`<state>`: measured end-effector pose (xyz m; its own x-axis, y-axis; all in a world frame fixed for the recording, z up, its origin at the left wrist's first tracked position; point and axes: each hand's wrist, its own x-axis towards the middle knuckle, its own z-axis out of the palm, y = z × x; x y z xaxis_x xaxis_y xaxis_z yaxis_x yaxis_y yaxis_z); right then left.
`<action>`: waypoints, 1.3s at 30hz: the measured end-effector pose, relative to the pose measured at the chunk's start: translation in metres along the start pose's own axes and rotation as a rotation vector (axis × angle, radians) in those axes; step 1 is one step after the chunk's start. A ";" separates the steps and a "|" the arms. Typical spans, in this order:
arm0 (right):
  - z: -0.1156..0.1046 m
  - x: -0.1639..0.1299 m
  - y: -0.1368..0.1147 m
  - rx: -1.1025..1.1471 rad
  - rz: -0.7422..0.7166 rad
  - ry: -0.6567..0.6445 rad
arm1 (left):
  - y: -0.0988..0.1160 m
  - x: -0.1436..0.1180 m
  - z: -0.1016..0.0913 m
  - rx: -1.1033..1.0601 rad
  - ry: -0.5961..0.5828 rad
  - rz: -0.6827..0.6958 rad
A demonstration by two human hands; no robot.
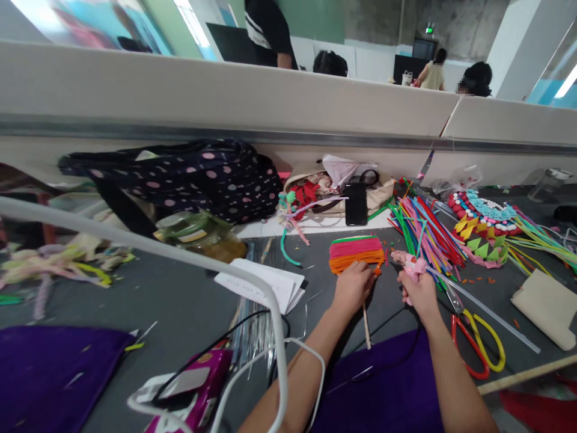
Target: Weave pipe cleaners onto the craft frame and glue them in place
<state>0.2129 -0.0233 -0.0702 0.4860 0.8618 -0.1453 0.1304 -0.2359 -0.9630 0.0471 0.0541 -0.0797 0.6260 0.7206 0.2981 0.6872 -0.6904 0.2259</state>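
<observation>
Head view: two bare hands work at a grey table (189, 300) beside a pink-and-orange woven strip mat (356, 254).

Largest near the mat is the spotted dark bag (193, 177), well to its left against the partition. A fan of coloured strips (424, 231) lies just right of the mat, and a black phone (356, 203) stands behind it. Red-and-yellow scissors (480, 343) lie to the mat's lower right. The left hand (354, 287) touches the mat's near edge, fingers curled on it, over a thin wooden stick (366, 328). The right hand (419, 291), just right of the mat, is closed around a pink glue gun (411, 263).
</observation>
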 end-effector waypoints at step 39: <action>-0.002 -0.005 -0.015 0.032 0.070 -0.013 | -0.010 0.000 -0.009 -0.242 0.001 -0.123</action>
<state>0.2101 -0.0246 -0.0548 0.4815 0.8496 -0.2153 0.0686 -0.2815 -0.9571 0.0367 0.0606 -0.0738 0.5430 0.7998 0.2558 0.6497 -0.5931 0.4755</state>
